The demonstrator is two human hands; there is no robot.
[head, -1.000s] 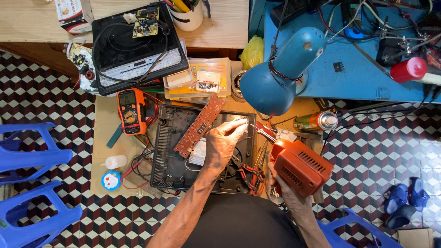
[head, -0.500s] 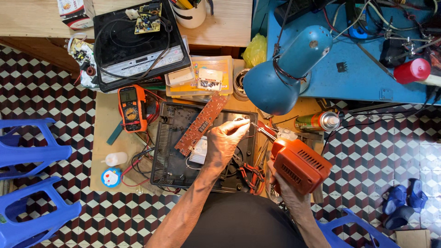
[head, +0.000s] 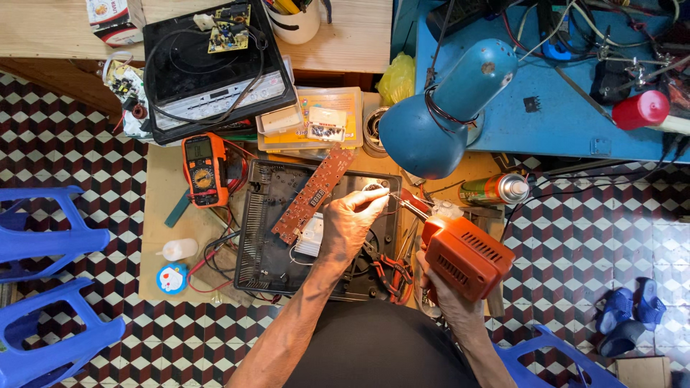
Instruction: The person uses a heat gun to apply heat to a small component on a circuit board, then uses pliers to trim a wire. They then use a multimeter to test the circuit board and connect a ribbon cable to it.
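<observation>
My right hand (head: pixel 447 298) grips an orange soldering gun (head: pixel 463 255) whose thin tip reaches left toward my left hand. My left hand (head: pixel 352 223) is closed over a small white part with wires, held above an opened black appliance base (head: pixel 266 244) on the low wooden table (head: pixel 162 215). A long reddish-brown circuit board (head: pixel 313 195) lies tilted across the base, just left of my left hand. What sits under my left palm is hidden.
An orange multimeter (head: pixel 203 169), a black induction cooktop (head: pixel 215 65), a yellow parts box (head: pixel 316 118), a blue desk lamp (head: pixel 438 115), a spray can (head: pixel 496 189), red-handled pliers (head: pixel 394 273), a small white bottle (head: pixel 178 249). Blue plastic stools (head: pixel 43 230) stand left on the checkered floor.
Both hands stay almost where they were; the left hand's fingers have shifted slightly around the small part near the soldering tip.
</observation>
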